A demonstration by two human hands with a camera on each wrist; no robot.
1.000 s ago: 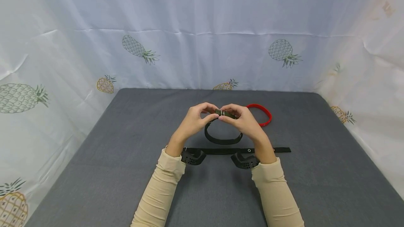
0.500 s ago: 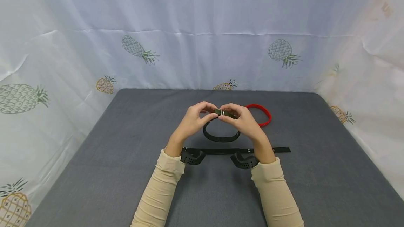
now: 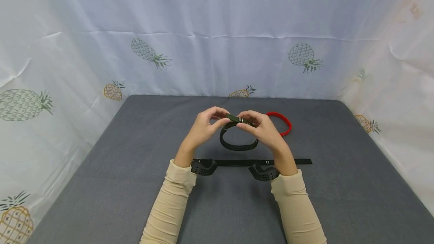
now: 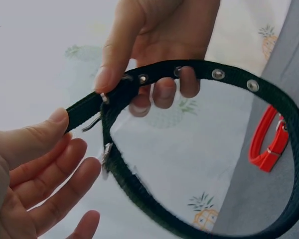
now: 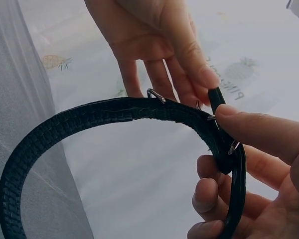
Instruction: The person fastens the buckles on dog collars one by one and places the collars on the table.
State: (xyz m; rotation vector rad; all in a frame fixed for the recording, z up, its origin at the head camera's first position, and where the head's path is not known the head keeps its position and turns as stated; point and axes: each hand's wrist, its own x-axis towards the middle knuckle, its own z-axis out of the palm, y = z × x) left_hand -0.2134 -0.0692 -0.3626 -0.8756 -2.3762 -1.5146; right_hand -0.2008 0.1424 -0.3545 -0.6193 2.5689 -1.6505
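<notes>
A dark green buckled collar (image 3: 239, 147) hangs as a loop between my hands, above the table. My left hand (image 3: 202, 126) pinches the strap's tail end between thumb and fingers. My right hand (image 3: 260, 126) grips the collar at its metal buckle (image 4: 105, 98), thumb on top and fingers curled underneath. The tail passes through the buckle and sticks out toward my left hand. Along the strap run several metal eyelets (image 4: 218, 74). A D-shaped metal ring (image 5: 156, 95) sits beside the buckle. The buckle prong (image 4: 92, 122) points away from the strap in the left wrist view.
A red collar (image 3: 287, 123) lies looped on the grey table (image 3: 135, 183), behind my right hand. A black strap (image 3: 237, 162) with eyelets lies straight across the table beneath my wrists. A white curtain with pineapple prints (image 3: 217, 63) stands behind the table.
My left hand has moved slightly left and up with the strap's tail, and more of the tail shows left of the buckle. My right hand stays almost in place.
</notes>
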